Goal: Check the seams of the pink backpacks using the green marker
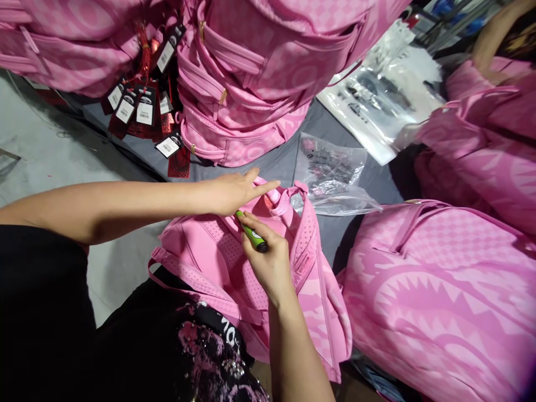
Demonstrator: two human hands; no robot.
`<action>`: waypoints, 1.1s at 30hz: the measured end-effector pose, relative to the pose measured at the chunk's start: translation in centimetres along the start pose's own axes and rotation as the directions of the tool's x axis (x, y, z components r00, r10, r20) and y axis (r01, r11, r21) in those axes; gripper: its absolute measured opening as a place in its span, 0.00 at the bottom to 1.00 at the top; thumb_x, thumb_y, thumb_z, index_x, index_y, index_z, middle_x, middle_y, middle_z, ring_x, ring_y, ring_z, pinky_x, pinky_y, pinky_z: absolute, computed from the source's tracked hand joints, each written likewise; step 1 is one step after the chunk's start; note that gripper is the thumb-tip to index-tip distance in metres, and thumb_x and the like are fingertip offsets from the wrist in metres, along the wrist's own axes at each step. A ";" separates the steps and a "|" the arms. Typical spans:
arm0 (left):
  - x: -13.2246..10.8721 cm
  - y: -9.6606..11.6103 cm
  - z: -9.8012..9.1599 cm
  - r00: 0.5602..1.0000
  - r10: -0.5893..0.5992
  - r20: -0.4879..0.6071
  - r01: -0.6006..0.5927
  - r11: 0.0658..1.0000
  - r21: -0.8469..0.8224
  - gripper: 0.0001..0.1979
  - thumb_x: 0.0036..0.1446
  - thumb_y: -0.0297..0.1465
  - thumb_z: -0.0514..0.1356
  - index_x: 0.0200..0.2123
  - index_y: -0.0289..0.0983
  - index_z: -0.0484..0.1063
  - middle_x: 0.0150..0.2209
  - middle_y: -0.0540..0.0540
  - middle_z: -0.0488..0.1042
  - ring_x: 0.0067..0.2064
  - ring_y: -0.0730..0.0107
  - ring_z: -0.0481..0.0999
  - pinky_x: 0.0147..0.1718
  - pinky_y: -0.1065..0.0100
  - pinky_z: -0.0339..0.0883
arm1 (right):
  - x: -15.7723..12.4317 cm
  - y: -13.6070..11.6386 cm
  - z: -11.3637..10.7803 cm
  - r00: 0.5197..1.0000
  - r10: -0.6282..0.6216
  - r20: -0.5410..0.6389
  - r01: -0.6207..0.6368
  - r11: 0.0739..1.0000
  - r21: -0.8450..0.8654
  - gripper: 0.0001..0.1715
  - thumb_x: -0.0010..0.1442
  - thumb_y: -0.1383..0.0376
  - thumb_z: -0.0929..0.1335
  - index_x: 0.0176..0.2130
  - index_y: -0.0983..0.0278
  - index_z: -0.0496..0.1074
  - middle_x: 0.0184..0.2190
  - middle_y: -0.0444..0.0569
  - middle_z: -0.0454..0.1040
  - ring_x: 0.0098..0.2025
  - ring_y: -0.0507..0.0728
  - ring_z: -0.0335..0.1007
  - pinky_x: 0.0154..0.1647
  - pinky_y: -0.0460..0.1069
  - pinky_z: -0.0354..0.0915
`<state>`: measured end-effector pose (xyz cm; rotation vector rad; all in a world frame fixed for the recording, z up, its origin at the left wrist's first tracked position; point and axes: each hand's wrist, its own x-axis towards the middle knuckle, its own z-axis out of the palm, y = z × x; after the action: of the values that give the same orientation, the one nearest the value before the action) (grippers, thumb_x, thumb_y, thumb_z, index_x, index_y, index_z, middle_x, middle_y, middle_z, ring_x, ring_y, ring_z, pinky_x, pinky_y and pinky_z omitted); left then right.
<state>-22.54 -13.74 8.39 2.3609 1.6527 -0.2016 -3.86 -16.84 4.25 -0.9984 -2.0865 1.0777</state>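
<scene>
A pink backpack (pixel 218 262) lies back-side up on my lap and the grey table edge. My left hand (pixel 234 190) rests on its top near the carry handle (pixel 288 195), fingers stretched out flat and pressing the fabric. My right hand (pixel 266 257) is closed around a small green lighter (pixel 252 235), its tip pointed at the backpack's top just under my left fingers. No flame shows.
A stack of pink backpacks (pixel 255 78) with red and black hang tags (pixel 142 106) stands behind. Another pink shark-mouth backpack (pixel 444 301) lies at right. Clear plastic bags (pixel 335 173) lie on the grey table (pixel 293 151). Another person's arm (pixel 489 39) shows at top right.
</scene>
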 end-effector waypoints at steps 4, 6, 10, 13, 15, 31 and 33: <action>0.2 -0.2 0.2 1.000 -0.005 0.004 0.005 1.000 0.004 0.45 0.60 0.21 0.53 0.74 0.47 0.34 0.67 0.27 0.53 0.51 0.52 0.75 0.44 0.60 0.68 | 0.1 0.4 -0.1 1.000 0.031 -0.006 -0.031 0.999 0.043 0.20 0.59 0.72 0.67 0.49 0.61 0.79 0.50 0.50 0.80 0.55 0.57 0.77 0.62 0.57 0.69; 0.2 -0.3 0.3 1.000 -0.006 0.009 0.006 1.000 0.002 0.45 0.60 0.23 0.54 0.74 0.48 0.33 0.68 0.27 0.50 0.52 0.50 0.75 0.45 0.60 0.68 | 0.2 0.4 0.1 1.000 0.030 0.004 -0.030 0.999 0.044 0.20 0.58 0.72 0.67 0.49 0.60 0.79 0.51 0.49 0.80 0.55 0.57 0.77 0.62 0.57 0.69; -0.2 -0.5 0.5 1.000 -0.008 0.007 0.008 1.000 0.016 0.44 0.62 0.26 0.55 0.73 0.50 0.32 0.69 0.28 0.49 0.55 0.52 0.74 0.46 0.62 0.69 | 0.6 -0.1 0.9 0.999 0.044 0.001 -0.044 0.997 0.071 0.19 0.57 0.73 0.68 0.47 0.61 0.80 0.49 0.49 0.81 0.53 0.57 0.78 0.61 0.56 0.70; -0.2 -0.8 0.7 1.000 -0.010 -0.009 0.011 0.999 0.054 0.45 0.62 0.26 0.55 0.73 0.49 0.32 0.70 0.27 0.47 0.56 0.51 0.75 0.46 0.62 0.70 | 0.7 -1.1 -0.1 0.991 0.116 0.069 -0.126 0.977 0.170 0.15 0.59 0.70 0.69 0.45 0.61 0.80 0.44 0.47 0.83 0.46 0.56 0.80 0.54 0.54 0.74; 0.0 -0.9 0.8 1.000 -0.001 -0.015 0.002 0.998 0.067 0.45 0.61 0.25 0.54 0.73 0.49 0.31 0.69 0.28 0.47 0.57 0.51 0.74 0.47 0.63 0.70 | 0.4 -1.8 -2.5 0.993 0.115 -0.005 -0.113 0.978 0.176 0.09 0.61 0.65 0.69 0.40 0.60 0.80 0.43 0.47 0.83 0.46 0.57 0.80 0.53 0.55 0.74; -0.3 -0.4 1.0 0.996 -0.002 -0.089 0.007 0.998 0.060 0.48 0.56 0.17 0.48 0.73 0.50 0.32 0.71 0.29 0.49 0.59 0.48 0.74 0.46 0.58 0.74 | 10.7 15.4 -16.2 0.843 0.529 -0.095 -0.292 0.302 -0.907 0.31 0.66 0.73 0.60 0.65 0.61 0.65 0.49 0.64 0.77 0.48 0.64 0.79 0.48 0.54 0.70; -0.3 -0.4 0.9 0.998 -0.021 -0.053 0.023 0.999 0.046 0.50 0.54 0.16 0.49 0.73 0.52 0.31 0.72 0.31 0.48 0.62 0.47 0.71 0.47 0.58 0.74 | 11.3 15.9 -15.9 0.884 0.464 -0.060 -0.234 0.327 -0.916 0.34 0.67 0.73 0.57 0.69 0.60 0.58 0.53 0.65 0.74 0.48 0.64 0.78 0.47 0.54 0.69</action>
<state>-22.95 -14.14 7.56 2.4025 1.7165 -0.1857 7.54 5.30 0.43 -2.0168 -2.7589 0.0271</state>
